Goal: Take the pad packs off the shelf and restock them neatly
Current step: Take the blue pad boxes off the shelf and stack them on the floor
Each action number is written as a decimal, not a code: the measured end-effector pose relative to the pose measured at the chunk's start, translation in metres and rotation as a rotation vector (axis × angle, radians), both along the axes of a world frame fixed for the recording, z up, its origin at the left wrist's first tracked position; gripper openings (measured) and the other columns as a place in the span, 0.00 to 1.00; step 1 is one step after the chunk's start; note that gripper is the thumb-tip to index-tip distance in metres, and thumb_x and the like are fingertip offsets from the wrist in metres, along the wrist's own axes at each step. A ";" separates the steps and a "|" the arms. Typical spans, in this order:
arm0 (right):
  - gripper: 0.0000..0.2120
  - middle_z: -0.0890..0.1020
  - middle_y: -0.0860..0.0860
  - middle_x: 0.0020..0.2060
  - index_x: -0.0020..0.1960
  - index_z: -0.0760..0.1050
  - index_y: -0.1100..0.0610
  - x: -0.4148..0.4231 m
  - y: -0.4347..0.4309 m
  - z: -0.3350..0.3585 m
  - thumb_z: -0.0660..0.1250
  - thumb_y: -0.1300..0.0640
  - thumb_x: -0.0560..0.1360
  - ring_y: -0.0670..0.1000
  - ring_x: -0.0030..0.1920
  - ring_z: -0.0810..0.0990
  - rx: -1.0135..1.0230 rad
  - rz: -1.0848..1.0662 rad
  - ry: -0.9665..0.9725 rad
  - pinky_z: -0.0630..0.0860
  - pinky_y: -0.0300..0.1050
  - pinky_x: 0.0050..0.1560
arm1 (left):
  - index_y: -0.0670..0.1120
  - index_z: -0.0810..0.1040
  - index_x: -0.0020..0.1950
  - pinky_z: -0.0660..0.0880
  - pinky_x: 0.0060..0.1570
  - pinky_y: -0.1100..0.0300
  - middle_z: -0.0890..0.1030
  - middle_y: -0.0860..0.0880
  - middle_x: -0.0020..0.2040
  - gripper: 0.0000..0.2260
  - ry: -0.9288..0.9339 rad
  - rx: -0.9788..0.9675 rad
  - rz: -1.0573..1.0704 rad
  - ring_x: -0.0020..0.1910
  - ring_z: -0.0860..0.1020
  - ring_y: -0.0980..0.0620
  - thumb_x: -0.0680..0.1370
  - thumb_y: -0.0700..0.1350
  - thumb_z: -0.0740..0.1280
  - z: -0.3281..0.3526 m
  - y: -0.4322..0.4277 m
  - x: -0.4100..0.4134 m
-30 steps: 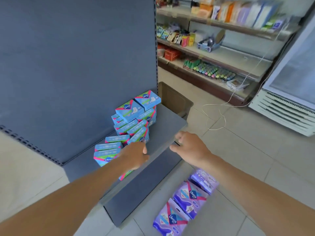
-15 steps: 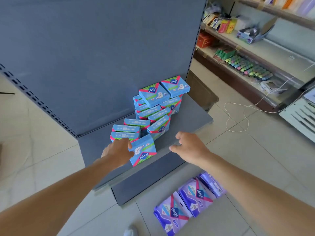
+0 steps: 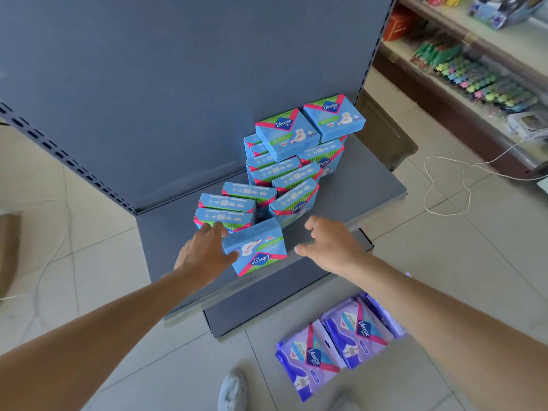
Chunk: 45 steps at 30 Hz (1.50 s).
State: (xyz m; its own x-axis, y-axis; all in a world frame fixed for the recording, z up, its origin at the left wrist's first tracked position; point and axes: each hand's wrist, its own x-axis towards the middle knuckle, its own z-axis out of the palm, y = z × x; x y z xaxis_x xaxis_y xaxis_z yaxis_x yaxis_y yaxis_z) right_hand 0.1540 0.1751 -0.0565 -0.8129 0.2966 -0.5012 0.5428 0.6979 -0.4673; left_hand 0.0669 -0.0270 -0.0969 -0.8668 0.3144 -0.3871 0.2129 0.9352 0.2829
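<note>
The front blue pack [image 3: 256, 249], at the shelf [image 3: 355, 185] edge, is gripped at one end by the left hand [image 3: 204, 253]. Its long axis runs toward the right hand [image 3: 329, 247], which is held spread and empty just beside it.

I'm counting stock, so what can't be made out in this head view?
Blue pad packs: rear ones hidden behind the front stack.
Purple packs on the floor: right forearm covers some.
Side-shelf goods: blurred, small, cut by the top edge.
Front pack gripped by the left hand: small print unreadable.
</note>
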 end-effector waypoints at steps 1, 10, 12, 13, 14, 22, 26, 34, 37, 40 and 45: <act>0.19 0.78 0.58 0.56 0.62 0.70 0.61 -0.001 0.004 -0.006 0.68 0.54 0.74 0.58 0.56 0.77 0.016 0.042 0.003 0.76 0.53 0.56 | 0.47 0.71 0.63 0.75 0.50 0.51 0.74 0.47 0.61 0.21 0.008 0.019 0.032 0.55 0.77 0.45 0.74 0.53 0.70 -0.004 0.003 0.001; 0.19 0.79 0.58 0.55 0.61 0.70 0.61 0.001 0.051 -0.038 0.67 0.54 0.74 0.59 0.57 0.77 0.082 0.291 -0.022 0.76 0.53 0.57 | 0.47 0.72 0.56 0.68 0.41 0.55 0.73 0.47 0.51 0.21 0.107 0.150 0.319 0.48 0.75 0.43 0.69 0.50 0.76 -0.031 0.030 0.020; 0.19 0.79 0.58 0.54 0.61 0.70 0.61 0.002 0.055 -0.042 0.67 0.54 0.74 0.59 0.57 0.77 0.093 0.321 -0.038 0.76 0.52 0.56 | 0.47 0.76 0.56 0.67 0.42 0.57 0.72 0.46 0.51 0.20 0.077 0.229 0.422 0.48 0.75 0.42 0.68 0.48 0.77 -0.033 0.029 0.025; 0.18 0.79 0.58 0.54 0.61 0.70 0.62 0.002 0.055 -0.044 0.67 0.54 0.74 0.59 0.57 0.77 0.101 0.330 -0.042 0.76 0.52 0.56 | 0.46 0.77 0.55 0.66 0.42 0.57 0.73 0.45 0.51 0.20 0.051 0.287 0.497 0.48 0.74 0.43 0.67 0.46 0.78 -0.033 0.027 0.027; 0.19 0.79 0.59 0.55 0.60 0.70 0.62 0.001 0.054 -0.046 0.68 0.54 0.74 0.59 0.56 0.77 0.095 0.329 -0.050 0.76 0.53 0.56 | 0.45 0.77 0.54 0.66 0.42 0.58 0.74 0.44 0.51 0.19 0.035 0.352 0.565 0.47 0.73 0.44 0.66 0.44 0.78 -0.032 0.024 0.029; 0.25 0.83 0.45 0.50 0.55 0.77 0.55 -0.012 0.009 -0.051 0.81 0.52 0.62 0.44 0.49 0.80 -0.542 -0.002 0.052 0.72 0.33 0.42 | 0.43 0.75 0.52 0.76 0.51 0.55 0.80 0.43 0.51 0.22 -0.443 1.072 0.844 0.46 0.80 0.49 0.64 0.51 0.77 -0.029 0.021 0.068; 0.21 0.84 0.47 0.45 0.53 0.77 0.56 -0.024 0.000 -0.056 0.80 0.60 0.63 0.46 0.42 0.81 -0.611 -0.081 0.151 0.73 0.38 0.40 | 0.39 0.71 0.61 0.80 0.46 0.63 0.79 0.45 0.53 0.14 -0.591 1.242 0.926 0.47 0.81 0.54 0.77 0.39 0.67 -0.039 0.034 0.073; 0.23 0.76 0.50 0.45 0.46 0.69 0.57 -0.034 -0.004 -0.055 0.80 0.60 0.60 0.51 0.43 0.73 -0.160 0.140 0.372 0.65 0.43 0.40 | 0.43 0.68 0.64 0.75 0.52 0.53 0.77 0.47 0.50 0.30 -0.293 0.958 1.150 0.45 0.78 0.49 0.65 0.43 0.73 -0.052 -0.002 0.050; 0.22 0.72 0.50 0.47 0.48 0.67 0.55 -0.030 -0.012 -0.060 0.78 0.59 0.63 0.50 0.44 0.71 -0.055 0.253 0.443 0.60 0.40 0.39 | 0.40 0.70 0.64 0.73 0.41 0.58 0.78 0.42 0.51 0.22 -0.104 0.771 1.176 0.40 0.74 0.49 0.71 0.38 0.64 -0.058 -0.027 0.029; 0.20 0.72 0.51 0.46 0.47 0.68 0.56 -0.031 -0.025 -0.070 0.77 0.61 0.64 0.52 0.44 0.71 -0.029 0.297 0.454 0.59 0.40 0.39 | 0.44 0.66 0.68 0.72 0.47 0.57 0.74 0.44 0.64 0.22 -0.015 0.603 0.905 0.54 0.75 0.47 0.75 0.32 0.60 -0.062 -0.035 0.011; 0.19 0.70 0.52 0.50 0.51 0.68 0.59 -0.035 -0.048 -0.082 0.75 0.62 0.67 0.55 0.52 0.72 0.017 0.286 0.486 0.65 0.40 0.47 | 0.49 0.63 0.72 0.75 0.58 0.51 0.73 0.48 0.66 0.30 -0.049 0.666 0.658 0.66 0.72 0.47 0.73 0.34 0.66 -0.062 -0.022 -0.020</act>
State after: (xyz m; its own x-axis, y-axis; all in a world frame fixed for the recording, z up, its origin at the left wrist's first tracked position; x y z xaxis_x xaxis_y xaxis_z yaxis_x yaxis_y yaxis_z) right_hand 0.1190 0.1272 -0.1387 -0.9983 0.0356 -0.0466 0.0566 0.7952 -0.6037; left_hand 0.0473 -0.0490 -0.1585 -0.9365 -0.0631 -0.3449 -0.3280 0.5057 0.7979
